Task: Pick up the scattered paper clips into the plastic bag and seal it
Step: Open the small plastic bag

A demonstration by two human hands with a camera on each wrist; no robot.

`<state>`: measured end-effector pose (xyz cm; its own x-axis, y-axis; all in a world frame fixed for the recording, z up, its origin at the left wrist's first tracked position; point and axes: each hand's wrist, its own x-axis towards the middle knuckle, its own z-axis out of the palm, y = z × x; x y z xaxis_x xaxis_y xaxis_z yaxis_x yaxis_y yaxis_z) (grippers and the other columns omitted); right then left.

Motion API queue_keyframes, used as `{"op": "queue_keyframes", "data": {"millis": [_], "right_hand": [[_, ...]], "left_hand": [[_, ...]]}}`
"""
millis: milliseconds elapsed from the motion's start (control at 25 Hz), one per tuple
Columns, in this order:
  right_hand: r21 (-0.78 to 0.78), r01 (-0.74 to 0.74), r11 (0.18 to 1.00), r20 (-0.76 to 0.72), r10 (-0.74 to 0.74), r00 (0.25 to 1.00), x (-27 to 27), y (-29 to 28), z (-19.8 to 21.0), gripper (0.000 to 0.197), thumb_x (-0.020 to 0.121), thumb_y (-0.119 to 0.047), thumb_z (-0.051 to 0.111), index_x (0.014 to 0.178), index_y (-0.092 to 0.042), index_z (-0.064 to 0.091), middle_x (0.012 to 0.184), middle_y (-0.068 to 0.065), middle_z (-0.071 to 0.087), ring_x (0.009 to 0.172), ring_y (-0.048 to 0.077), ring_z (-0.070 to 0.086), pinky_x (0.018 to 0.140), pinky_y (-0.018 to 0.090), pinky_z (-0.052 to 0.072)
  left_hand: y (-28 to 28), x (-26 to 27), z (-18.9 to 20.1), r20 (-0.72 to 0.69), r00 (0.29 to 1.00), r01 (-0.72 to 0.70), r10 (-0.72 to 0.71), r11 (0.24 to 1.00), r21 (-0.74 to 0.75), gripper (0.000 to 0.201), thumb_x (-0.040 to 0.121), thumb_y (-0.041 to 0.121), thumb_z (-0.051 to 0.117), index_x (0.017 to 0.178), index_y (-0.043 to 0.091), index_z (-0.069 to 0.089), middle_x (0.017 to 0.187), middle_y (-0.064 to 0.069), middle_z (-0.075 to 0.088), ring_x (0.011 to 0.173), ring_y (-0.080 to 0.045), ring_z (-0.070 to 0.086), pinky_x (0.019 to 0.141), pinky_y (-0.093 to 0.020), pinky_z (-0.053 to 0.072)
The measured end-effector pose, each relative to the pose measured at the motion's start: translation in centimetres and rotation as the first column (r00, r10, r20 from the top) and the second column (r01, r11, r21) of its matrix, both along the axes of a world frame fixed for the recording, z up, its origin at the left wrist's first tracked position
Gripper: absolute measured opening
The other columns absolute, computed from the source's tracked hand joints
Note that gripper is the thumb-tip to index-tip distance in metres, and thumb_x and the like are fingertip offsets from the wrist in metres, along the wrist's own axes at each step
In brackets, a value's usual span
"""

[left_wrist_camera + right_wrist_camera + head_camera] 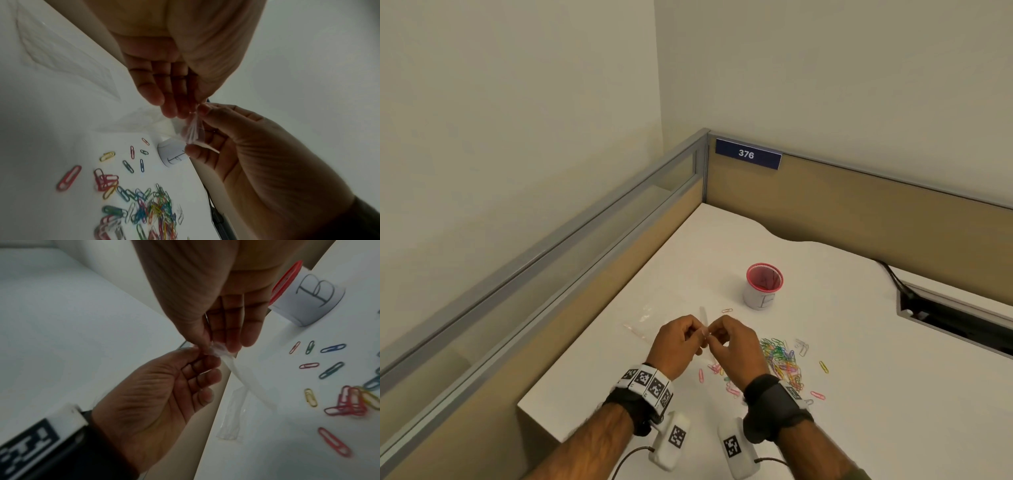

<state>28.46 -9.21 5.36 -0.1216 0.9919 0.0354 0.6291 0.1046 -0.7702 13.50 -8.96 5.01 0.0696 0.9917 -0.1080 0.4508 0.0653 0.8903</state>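
The bag [220, 350] is clear thin plastic, pinched at one edge between the fingertips of both hands, left hand [676, 346] and right hand [734, 346], held above the desk; it hangs crumpled and narrow below the pinch; the clips [782, 359], in many colours, lie in a loose heap just right of the grip, with strays below and beside it; none in the bag, as far as can be seen.

clear glossy plastic bag [192, 129]; coated wire clips [782, 359]; smooth matt white desk [859, 377]; paper-wrapped cup [763, 287], red mesh rim.
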Motion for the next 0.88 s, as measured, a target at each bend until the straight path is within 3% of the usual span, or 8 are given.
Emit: {"op": "queue_keyframes", "data": {"millis": [200, 320, 640, 880], "right_hand": [[-0.004, -0.018, 1.0, 0.05, 0.018, 0.999, 1.5, -1.1, 0.9, 0.008, 0.086, -0.033, 0.062, 0.086, -0.026, 0.059, 0.082, -0.007, 0.061, 0.074, 0.011, 0.057, 0.069, 0.027, 0.055], [-0.028, 0.016, 0.999, 0.019, -0.015, 1.0, 1.9, -0.2, 1.2, 0.008, 0.085, -0.029, 0.063, 0.083, -0.021, 0.061, 0.08, -0.003, 0.063, 0.072, 0.015, 0.059, 0.068, 0.031, 0.055], [-0.057, 0.049, 0.997, -0.007, -0.05, 0.999, 1.5, 0.4, 1.7, 0.012, 0.084, -0.024, 0.062, 0.076, -0.016, 0.066, 0.073, -0.001, 0.067, 0.068, 0.017, 0.061, 0.064, 0.03, 0.053], [-0.092, 0.066, 0.994, 0.073, -0.059, 0.996, 1.7, 0.7, 1.2, 0.013, 0.085, -0.022, 0.06, 0.073, -0.019, 0.057, 0.071, -0.001, 0.059, 0.061, 0.01, 0.048, 0.058, 0.019, 0.041]], "left_hand": [[-1.2, 1.5, -0.1, 0.021, 0.999, 0.024, -0.024, 0.999, -0.023, 0.018, 0.1, 0.024, 0.056, 0.088, 0.014, 0.065, 0.075, 0.004, 0.071, 0.063, -0.004, 0.066, 0.059, -0.021, 0.053], [-0.5, 1.9, 0.2, 0.024, 0.998, 0.064, -0.063, 0.997, -0.04, 0.023, 0.102, 0.026, 0.05, 0.089, 0.013, 0.064, 0.075, 0.003, 0.07, 0.062, -0.003, 0.065, 0.059, -0.023, 0.053], [-0.1, 1.7, 0.0, 0.08, 0.995, 0.073, -0.065, 0.993, -0.096, 0.025, 0.104, 0.022, 0.046, 0.092, 0.01, 0.064, 0.076, 0.001, 0.071, 0.063, -0.005, 0.066, 0.057, -0.018, 0.051], [0.5, 2.8, -0.4, -0.112, 0.991, 0.076, -0.075, 0.997, 0.001, 0.023, 0.1, 0.02, 0.052, 0.082, 0.009, 0.06, 0.068, 0.004, 0.065, 0.06, -0.009, 0.06, 0.063, -0.024, 0.052]]}}
